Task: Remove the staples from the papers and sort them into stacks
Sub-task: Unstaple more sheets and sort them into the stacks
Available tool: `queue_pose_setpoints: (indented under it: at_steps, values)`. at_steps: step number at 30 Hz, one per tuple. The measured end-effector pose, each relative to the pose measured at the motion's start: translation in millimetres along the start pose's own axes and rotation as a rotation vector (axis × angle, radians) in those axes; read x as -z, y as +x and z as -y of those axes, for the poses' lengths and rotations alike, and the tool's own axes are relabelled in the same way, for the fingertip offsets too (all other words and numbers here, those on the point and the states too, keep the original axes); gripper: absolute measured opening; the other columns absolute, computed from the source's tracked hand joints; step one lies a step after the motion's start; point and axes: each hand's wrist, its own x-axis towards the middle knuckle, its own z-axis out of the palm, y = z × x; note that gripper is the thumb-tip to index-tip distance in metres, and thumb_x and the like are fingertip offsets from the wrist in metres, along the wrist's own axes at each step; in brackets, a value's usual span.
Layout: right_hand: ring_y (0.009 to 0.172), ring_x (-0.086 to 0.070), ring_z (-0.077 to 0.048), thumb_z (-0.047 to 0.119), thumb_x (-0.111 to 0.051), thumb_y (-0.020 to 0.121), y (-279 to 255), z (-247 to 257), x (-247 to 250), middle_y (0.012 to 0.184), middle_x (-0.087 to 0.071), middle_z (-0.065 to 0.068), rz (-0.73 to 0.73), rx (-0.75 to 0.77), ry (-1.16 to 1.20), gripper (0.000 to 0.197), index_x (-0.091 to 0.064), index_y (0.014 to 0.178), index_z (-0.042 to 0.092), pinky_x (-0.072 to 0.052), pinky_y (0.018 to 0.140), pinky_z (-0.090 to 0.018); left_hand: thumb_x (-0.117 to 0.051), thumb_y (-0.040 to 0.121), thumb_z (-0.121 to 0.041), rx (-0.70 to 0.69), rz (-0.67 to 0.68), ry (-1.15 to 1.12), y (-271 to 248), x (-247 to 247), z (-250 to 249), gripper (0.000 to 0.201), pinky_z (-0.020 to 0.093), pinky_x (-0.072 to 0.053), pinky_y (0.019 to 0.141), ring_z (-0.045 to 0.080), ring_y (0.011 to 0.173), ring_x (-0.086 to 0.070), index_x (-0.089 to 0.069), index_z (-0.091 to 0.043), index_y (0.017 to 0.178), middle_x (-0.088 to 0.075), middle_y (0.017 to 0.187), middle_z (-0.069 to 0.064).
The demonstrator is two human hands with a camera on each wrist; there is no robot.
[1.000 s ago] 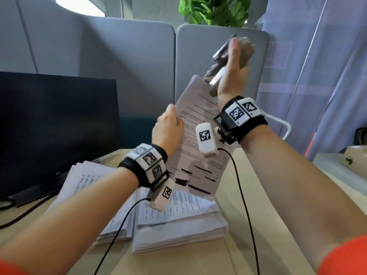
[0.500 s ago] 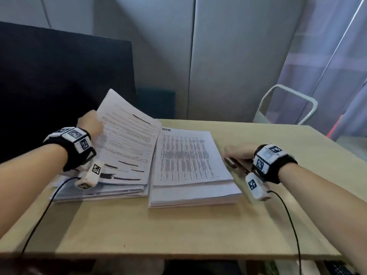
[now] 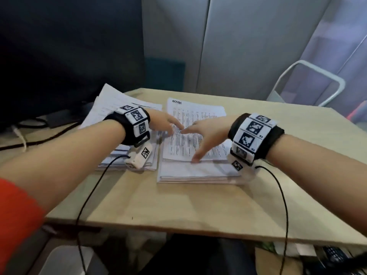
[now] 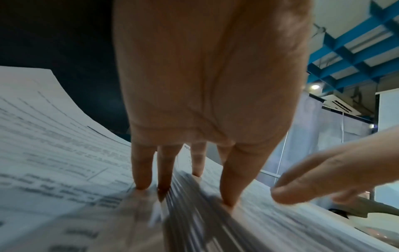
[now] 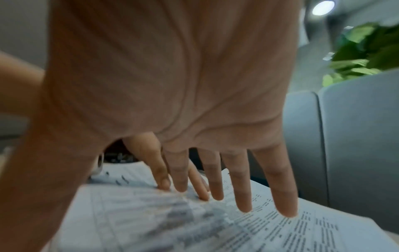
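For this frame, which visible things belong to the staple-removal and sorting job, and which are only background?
Part of the job:
- right paper stack
- left paper stack
- left hand, fingers straight, reaching onto the right stack
- right hand, fingers spread on the right stack

Just lying about:
- monitor
- white chair
- plant
- desk

The left hand (image 3: 162,124), having released the printed white sheet it was laying on the left paper stack (image 3: 111,116), is now reaching right onto the thick right stack of printed papers (image 3: 198,171). The right hand (image 3: 206,133), no longer beside the stack holding the metal staple remover, is spreading flat on that stack's top page, fingertips meeting the left's.
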Motion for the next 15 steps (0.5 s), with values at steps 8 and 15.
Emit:
queue_pose_setpoints:
  at_steps: [8,15]
  values:
    - [0.126,-0.048,-0.022,0.052,-0.077,0.072,12,8,-11,0.139,-0.049,-0.002,0.004,0.011,-0.102,0.092,-0.034,0.148,0.024,-0.043,0.098,-0.036,-0.059,0.092,-0.012,0.026,0.021,0.061,6,10,2,0.050,0.028,-0.048,0.078,0.009,0.073,-0.056,-0.055,-0.052,0.121,-0.038,0.148,-0.004]
    - [0.081,-0.058,-0.024,0.027,-0.065,0.080,21,25,-20,0.091,-0.058,-0.004,-0.120,0.014,-0.152,0.037,-0.054,0.112,0.014,-0.041,0.056,-0.027,-0.056,0.092,-0.008,0.032,0.021,0.033,3,8,4,0.054,0.028,-0.050,0.079,0.015,0.084,-0.059,-0.054,-0.051,0.123,-0.038,0.150,-0.003]
